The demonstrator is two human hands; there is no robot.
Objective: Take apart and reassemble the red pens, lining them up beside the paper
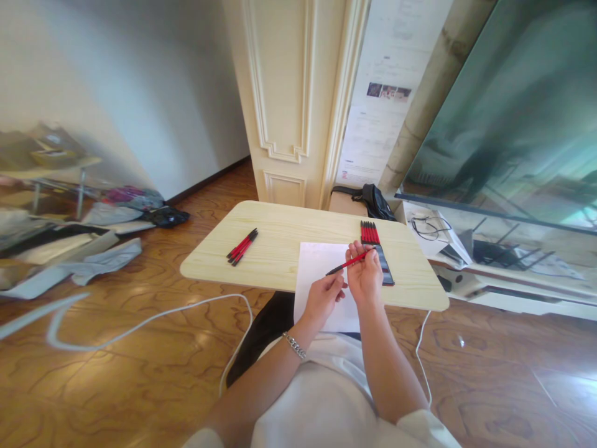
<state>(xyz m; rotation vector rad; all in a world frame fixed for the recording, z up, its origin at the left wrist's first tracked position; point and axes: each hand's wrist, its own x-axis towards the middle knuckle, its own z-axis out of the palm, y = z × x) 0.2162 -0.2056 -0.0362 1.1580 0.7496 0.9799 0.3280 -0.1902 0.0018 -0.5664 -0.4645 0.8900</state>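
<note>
A red pen with black ends (353,261) lies slantwise across the upturned palm of my right hand (365,279), its upper end under the thumb and the other fingers partly extended. My left hand (323,300) is closed just below the pen's lower black end; what its curled fingers hold, if anything, is hidden. A sheet of white paper (310,264) lies beneath both hands at the table's near edge. Close behind my right hand is a row of several red and black pens (370,233). A dark phone-like slab (387,267) lies partly behind that hand.
On the left of the pale wooden table (275,224) lies a small bunch of red and black pens (242,247). A black bag (377,202) sits beyond the far edge. White cable (177,309) runs over the floor at left. A large screen (517,118) stands at right.
</note>
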